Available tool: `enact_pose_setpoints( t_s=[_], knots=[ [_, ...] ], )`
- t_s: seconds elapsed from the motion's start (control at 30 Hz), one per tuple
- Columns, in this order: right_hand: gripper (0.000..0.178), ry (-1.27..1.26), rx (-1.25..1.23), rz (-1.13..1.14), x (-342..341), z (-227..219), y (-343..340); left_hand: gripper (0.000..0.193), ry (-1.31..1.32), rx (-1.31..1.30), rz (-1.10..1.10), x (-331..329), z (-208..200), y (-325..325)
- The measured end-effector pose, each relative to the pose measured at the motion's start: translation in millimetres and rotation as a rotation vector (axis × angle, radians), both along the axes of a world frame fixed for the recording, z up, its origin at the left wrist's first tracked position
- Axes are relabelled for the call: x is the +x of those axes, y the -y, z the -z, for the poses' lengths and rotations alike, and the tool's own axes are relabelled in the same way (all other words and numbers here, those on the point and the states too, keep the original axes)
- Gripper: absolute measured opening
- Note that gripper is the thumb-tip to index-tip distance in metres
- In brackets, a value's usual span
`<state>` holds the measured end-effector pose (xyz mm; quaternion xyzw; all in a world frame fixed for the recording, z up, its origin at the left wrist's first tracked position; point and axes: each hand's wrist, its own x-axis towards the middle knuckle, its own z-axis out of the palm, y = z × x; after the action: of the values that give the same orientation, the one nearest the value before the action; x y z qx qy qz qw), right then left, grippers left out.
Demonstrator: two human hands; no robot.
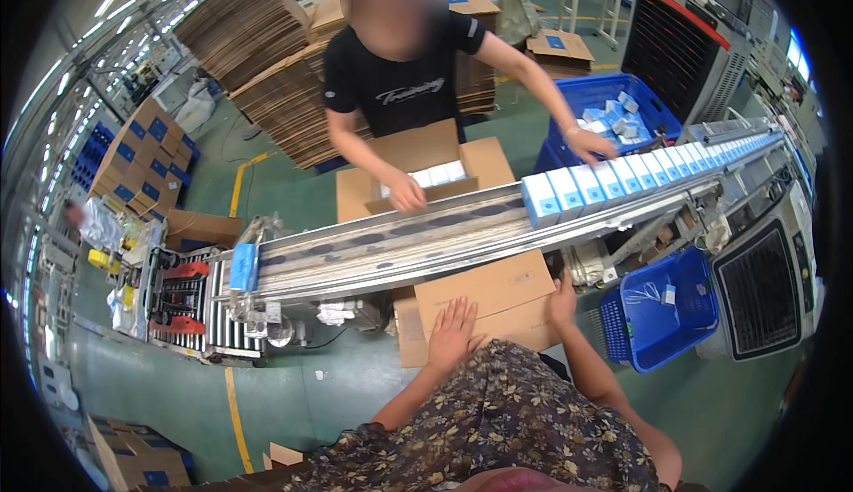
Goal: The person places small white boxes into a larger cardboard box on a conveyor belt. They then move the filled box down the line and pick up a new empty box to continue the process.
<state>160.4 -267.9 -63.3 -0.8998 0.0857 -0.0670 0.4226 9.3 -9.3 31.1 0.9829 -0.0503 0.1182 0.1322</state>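
A brown cardboard carton (498, 289) with its top flaps folded down sits in front of me, on the near side of the conveyor. Flat on its top left part, fingers spread, lies my left hand (454, 332). My right hand (562, 304) grips the carton's right edge, partly hidden by its side. On the conveyor belt (382, 236), a long row of white and blue small boxes (613, 179) stands to the right. Opposite me, a co-worker in a black shirt has one hand (589, 146) on that row and the other (407, 194) by an open carton (489, 160) holding several white boxes.
A blue crate (662, 106) of small boxes stands beyond the belt at the right. Nearer me is another blue basket (666, 332). A roller conveyor (222, 310) lies at the left end. Stacked flat cardboard (275, 75) rises behind the co-worker.
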Motion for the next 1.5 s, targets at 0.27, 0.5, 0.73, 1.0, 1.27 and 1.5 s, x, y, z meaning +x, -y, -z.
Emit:
enact_pose_setpoints(
  t_s=[0.27, 0.5, 0.73, 1.0, 1.27, 1.5],
  knots=[
    [0.065, -0.592, -0.260, -0.541, -46, 130, -57, 0.040, 0.228, -0.075, -0.408, -131, 47, -207],
    [0.046, -0.708, 0.862, -0.639, -98, -41, -105, 0.079, -0.446, -1.546, -0.963, -180, 76, -286],
    [0.042, -0.781, 0.273, -1.093, -118, -194, -172, 0.079, -0.455, -1.572, -0.150, -94, 195, -212],
    [0.055, -0.478, -0.129, -1.435, -105, -40, -199, 0.094, -0.336, -0.759, -0.456, 4, 71, -86],
    [0.060, 0.187, -1.124, -0.883, 30, -25, 99, 0.047, -0.395, -1.536, -0.444, -30, 120, -152],
    [0.062, -0.104, -0.604, -0.691, 52, 76, 87, 0.072, -0.534, -0.285, -1.033, 1, 153, -142]
  ],
)
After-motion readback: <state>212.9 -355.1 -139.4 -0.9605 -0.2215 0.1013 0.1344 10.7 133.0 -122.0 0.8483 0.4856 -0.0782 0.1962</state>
